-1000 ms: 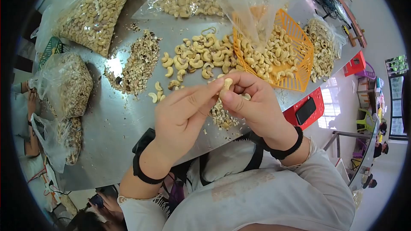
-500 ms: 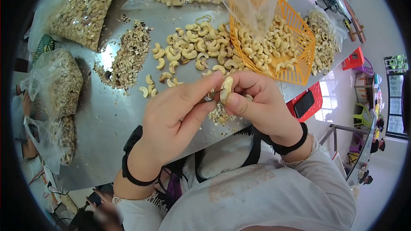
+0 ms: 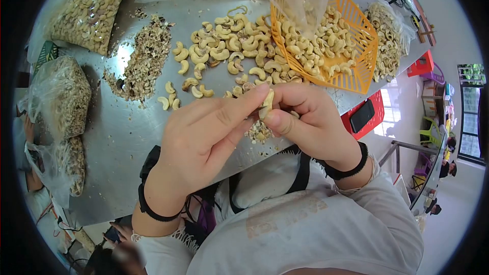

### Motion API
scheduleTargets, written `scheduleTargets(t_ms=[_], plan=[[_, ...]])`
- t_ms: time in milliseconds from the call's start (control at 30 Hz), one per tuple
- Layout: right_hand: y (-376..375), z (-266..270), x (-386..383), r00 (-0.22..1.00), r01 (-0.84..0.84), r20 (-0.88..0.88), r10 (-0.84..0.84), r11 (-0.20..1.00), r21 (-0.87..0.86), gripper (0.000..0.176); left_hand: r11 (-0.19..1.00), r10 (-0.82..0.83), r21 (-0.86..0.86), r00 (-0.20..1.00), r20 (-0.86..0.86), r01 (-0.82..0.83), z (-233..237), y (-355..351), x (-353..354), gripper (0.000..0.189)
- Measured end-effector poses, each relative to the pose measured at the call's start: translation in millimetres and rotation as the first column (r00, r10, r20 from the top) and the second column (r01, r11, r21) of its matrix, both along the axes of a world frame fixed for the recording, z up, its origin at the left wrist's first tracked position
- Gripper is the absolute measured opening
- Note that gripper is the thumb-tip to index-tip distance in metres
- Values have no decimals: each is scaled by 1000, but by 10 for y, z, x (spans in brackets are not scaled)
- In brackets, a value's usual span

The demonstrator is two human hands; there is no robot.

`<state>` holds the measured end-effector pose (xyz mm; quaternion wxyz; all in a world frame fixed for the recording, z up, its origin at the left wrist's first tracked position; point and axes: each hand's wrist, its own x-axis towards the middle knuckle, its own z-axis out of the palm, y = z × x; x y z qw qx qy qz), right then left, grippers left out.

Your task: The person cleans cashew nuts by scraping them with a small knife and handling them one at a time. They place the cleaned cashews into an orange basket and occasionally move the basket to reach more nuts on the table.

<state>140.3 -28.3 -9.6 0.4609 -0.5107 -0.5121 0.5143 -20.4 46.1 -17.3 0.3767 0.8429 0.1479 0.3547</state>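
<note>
My right hand (image 3: 316,119) pinches a pale cashew nut (image 3: 267,103) between thumb and fingers, above the near edge of the metal table. Up against that nut are the fingertips of my left hand (image 3: 204,135), closed on a small metal blade that they almost wholly hide now. Under both hands lies a small heap of nut scraps (image 3: 259,131), partly covered. Loose cashews (image 3: 224,46) spread over the table just beyond, several of them with brown skin patches. An orange basket (image 3: 362,74) holding more cashews stands beyond my right hand.
A pile of skin crumbs (image 3: 147,58) lies left of the loose cashews. Bags of nuts (image 3: 89,7) and of scraps (image 3: 76,97) line the table's left side. A phone (image 3: 362,116) rests on a red stool (image 3: 376,122) at right. Another person's hand (image 3: 119,231) shows at lower left.
My left fingers have come closer over the cashew, which now stands more hidden, and the blade has gone out of sight. The table's contents appear shifted slightly up and left.
</note>
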Motion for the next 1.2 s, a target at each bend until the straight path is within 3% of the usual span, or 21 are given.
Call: scheduleTargets(t_ms=[133, 233, 300, 400, 733, 833, 900, 1033, 1100, 1133, 1200], plan=[[3, 15, 7, 998, 13, 62, -13, 1000, -6, 17, 999, 32, 34, 998, -50, -31, -17, -14, -10, 40], [-6, -7, 11, 998, -3, 61, 6, 999, -43, 16, 998, 33, -55, 996, -78, -37, 1, -36, -24, 38], [-12, -28, -1, 999, -34, -39, 33, 999, -19, 15, 912, -56, -408, 997, -60, 27, 47, -38, -44, 34], [-7, -57, 0, 995, -53, -81, 52, 999, -5, 16, 880, -71, -472, 997, -10, 57, 8, -28, -45, 32], [-26, -54, 3, 992, -91, -101, 80, 990, -111, 19, 968, -27, -252, 997, -72, 8, 1, -18, -37, 35], [-19, -46, 3, 994, -81, -74, 76, 994, -74, 18, 964, -55, -266, 994, -94, 28, 6, -3, -43, 34], [-14, -24, 12, 993, -117, 1, 117, 993, -22, 18, 926, -93, -371, 994, -62, 63, -19, 6, -47, 32], [1, 18, 33, 989, -132, -79, 127, 990, -56, 17, 841, -102, -541, 989, -103, 31, 27, -8, -67, 30], [-28, 38, 88, 997, 73, 35, -71, 994, -85, 15, 797, 38, -599, 996, -81, -79, 15, -10, -75, 29], [-24, 41, 139, 997, 76, 35, -73, 993, -85, 15, 797, 35, -599, 996, -81, -77, 18, -7, -80, 29], [28, 37, 303, 951, 296, 69, -300, 953, 69, 14, 779, 188, -600, 981, -50, -180, 25, 0, -94, 29]])
